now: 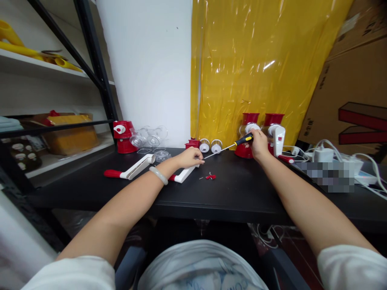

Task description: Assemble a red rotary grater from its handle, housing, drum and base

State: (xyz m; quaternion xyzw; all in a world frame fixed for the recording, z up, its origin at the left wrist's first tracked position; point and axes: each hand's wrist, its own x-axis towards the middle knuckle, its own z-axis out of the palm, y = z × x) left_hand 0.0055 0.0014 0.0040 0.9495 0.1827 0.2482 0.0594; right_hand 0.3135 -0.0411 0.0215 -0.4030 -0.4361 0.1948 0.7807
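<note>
My right hand (pixel 259 141) is wrapped round the black-and-yellow handle of a screwdriver (pixel 243 139), whose long shaft slants down to the left. At its tip, the fingers of my left hand (pixel 192 157) are pinched together; what lies between them is too small to make out. Directly beneath that hand is a white crank handle (pixel 185 174) with a red grip, partly covered by my wrist. Small red pieces and screws (pixel 211 176) lie just right of it. A second crank handle (pixel 137 168) rests on the black table (pixel 223 197) to the left.
Red grinder bodies (pixel 125 137) stand at the back left, beside clear plastic parts (pixel 151 137). Two white-and-clear drums (pixel 216 146) sit behind my hands. Two red-and-white grinders (pixel 274 131) are at the right, near chargers and white cables (pixel 323 155). A shelf rack (pixel 98 76) borders the left.
</note>
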